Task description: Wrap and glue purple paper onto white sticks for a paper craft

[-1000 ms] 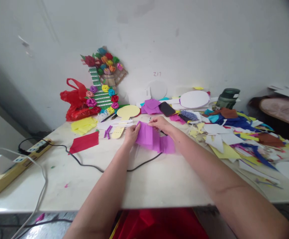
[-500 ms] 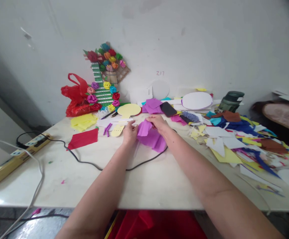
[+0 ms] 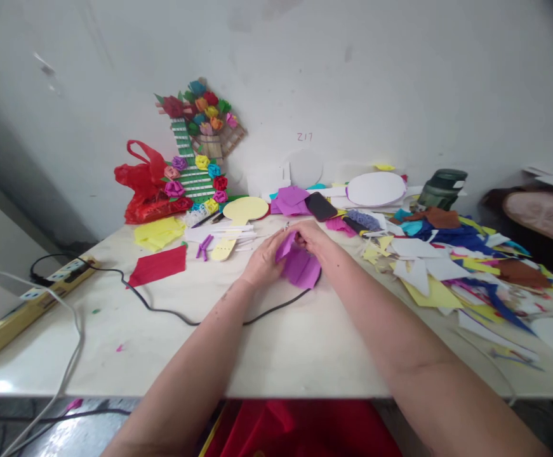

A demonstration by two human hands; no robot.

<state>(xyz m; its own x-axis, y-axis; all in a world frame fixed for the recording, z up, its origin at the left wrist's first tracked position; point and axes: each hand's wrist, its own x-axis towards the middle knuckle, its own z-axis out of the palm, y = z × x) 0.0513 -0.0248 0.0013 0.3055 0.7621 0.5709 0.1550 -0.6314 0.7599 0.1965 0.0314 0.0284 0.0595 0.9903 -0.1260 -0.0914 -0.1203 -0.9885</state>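
Observation:
Purple crepe paper (image 3: 301,268) is held up above the middle of the table, its lower part hanging between my two hands. My left hand (image 3: 265,259) is closed on its left edge. From the upper right, my right hand (image 3: 307,236) pinches the paper near its top, and the fingertips of both hands come close together there. Parts of the fingers are hidden behind the paper. Just beyond my hands lie more folded purple paper (image 3: 291,200) and a dark phone (image 3: 321,207).
A black cable (image 3: 171,311) runs across the table under my forearms to a power strip (image 3: 33,298). Paper scraps (image 3: 447,254) heap up on the right, with a dark green bottle (image 3: 442,189) behind. Red paper (image 3: 157,265) and a yellow paddle shape (image 3: 246,208) lie left.
My left hand has moved right and in toward my right hand, closing over the paper's edge. The purple paper has drawn together and less of it shows.

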